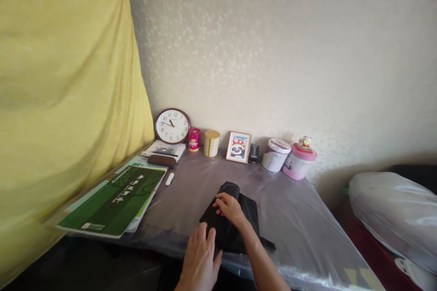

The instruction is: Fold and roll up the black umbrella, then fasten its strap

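Note:
A folded black piece of thin, soft material point(251, 211), perhaps a bag or cloth, lies near the front edge of the table. A narrow black strip sticks out at its lower right. My right hand point(230, 209) rests over the top of it, fingers loosely bent and slightly apart. At its near left corner is my left hand point(201, 254), with the thumb spread away from bent fingers. Those fingertips meet the black edge, and I see no firm grip on it.
Left on the plastic-covered table point(290, 218) lie a green booklet point(136, 200), a brown case point(161, 160) and a small white object point(170, 178). Along the wall stand a clock point(173, 132), a pink can point(194, 140), a yellow tin point(211, 144), a framed picture point(238, 147) and two tubs point(276, 157).

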Action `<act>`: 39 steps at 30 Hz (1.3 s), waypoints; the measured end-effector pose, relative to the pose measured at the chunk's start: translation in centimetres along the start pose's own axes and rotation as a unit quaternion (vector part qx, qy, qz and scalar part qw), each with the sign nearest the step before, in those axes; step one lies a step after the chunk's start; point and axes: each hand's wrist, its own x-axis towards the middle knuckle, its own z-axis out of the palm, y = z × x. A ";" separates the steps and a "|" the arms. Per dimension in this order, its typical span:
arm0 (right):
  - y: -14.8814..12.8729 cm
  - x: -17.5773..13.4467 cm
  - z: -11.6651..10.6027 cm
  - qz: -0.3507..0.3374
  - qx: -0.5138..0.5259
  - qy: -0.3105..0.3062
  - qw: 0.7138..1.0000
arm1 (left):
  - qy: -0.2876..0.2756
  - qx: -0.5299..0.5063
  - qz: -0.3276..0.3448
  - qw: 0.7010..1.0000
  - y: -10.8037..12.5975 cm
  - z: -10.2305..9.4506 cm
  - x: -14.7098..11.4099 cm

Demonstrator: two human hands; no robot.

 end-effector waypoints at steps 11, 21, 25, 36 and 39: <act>-0.1 -2.6 0.0 -0.218 -0.208 0.042 0.952 | -0.083 -0.046 0.037 0.995 0.9 2.5 2.1; 3.6 2.0 -1.9 -0.256 -0.271 0.097 0.923 | -0.147 -0.059 -0.017 0.987 1.5 1.4 2.2; 4.3 4.8 -2.5 -0.211 -0.259 0.142 0.932 | -0.153 -0.065 -0.012 0.986 1.4 1.4 2.3; 9.4 0.1 -9.1 0.004 -0.185 0.307 0.934 | -0.122 -0.101 0.006 0.987 1.1 1.3 2.0; 10.6 -3.0 -9.5 0.062 -0.136 0.290 0.945 | -0.105 -0.106 0.010 0.989 0.9 1.4 1.9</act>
